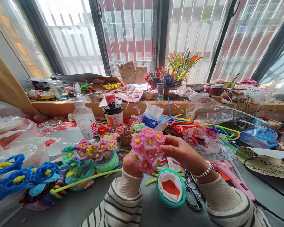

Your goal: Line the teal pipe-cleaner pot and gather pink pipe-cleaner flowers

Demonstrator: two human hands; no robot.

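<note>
A bunch of pink pipe-cleaner flowers [148, 146] with yellow centres is held up in front of me. My left hand [132, 164] is closed around its lower part, with most fingers hidden behind the blooms. At the bunch's right edge, my right hand [183, 154] pinches an outer flower between thumb and fingers. Just below sits a small teal pot [159, 192] lined with white paper, showing orange inside. Black-handled scissors [193, 194] lie beside the pot, under my right wrist. To the right rests a pink glue gun [236, 179] with a black cord.
Finished flower pots [106, 161] and blue pipe-cleaner flowers [23, 178] crowd the left. Behind them stand a water bottle [85, 119] and a lidded paper cup [113, 115]. Loose pipe cleaners [191, 127] and a blue tissue pack [151, 121] lie beyond my hands. A cluttered sill [137, 108] runs below the windows.
</note>
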